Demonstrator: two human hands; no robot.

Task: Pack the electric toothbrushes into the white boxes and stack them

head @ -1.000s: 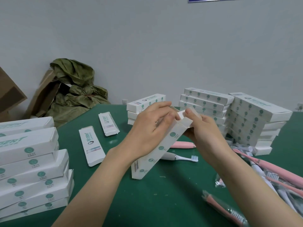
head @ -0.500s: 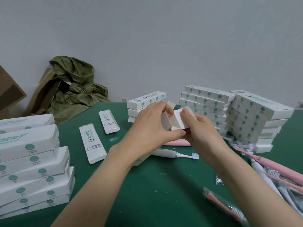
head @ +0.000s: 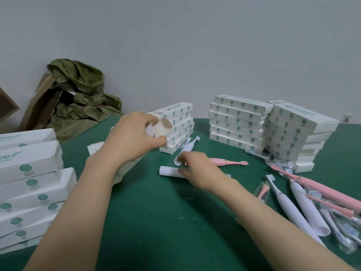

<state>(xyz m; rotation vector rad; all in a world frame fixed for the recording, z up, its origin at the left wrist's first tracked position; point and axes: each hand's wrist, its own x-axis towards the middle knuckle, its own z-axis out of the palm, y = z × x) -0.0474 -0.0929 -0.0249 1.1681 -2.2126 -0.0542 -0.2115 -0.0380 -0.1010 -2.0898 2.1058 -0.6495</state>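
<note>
My left hand (head: 134, 138) grips an open white box (head: 159, 127), its flaps spread at the top and its body slanting down-left behind my wrist. My right hand (head: 197, 170) lies low on the green table (head: 156, 222), fingers curled over the handle of a white toothbrush (head: 169, 171) that rests flat there. A second white toothbrush (head: 188, 148) and a pink toothbrush (head: 228, 162) lie just beyond it. Stacks of closed white boxes stand at the left (head: 29, 173), centre (head: 176, 122) and right (head: 239, 122).
A loose pile of white and pink toothbrushes (head: 304, 202) and wrapped brush heads covers the right side. A taller box stack (head: 298, 132) stands at the far right. A flat unfolded box (head: 95, 148) lies behind my left hand. A green sack (head: 82, 98) and cardboard (head: 39, 106) lean on the wall.
My right hand let go of the box flap and dropped to the white toothbrush on the table. My left hand keeps the opened box, now shifted left.
</note>
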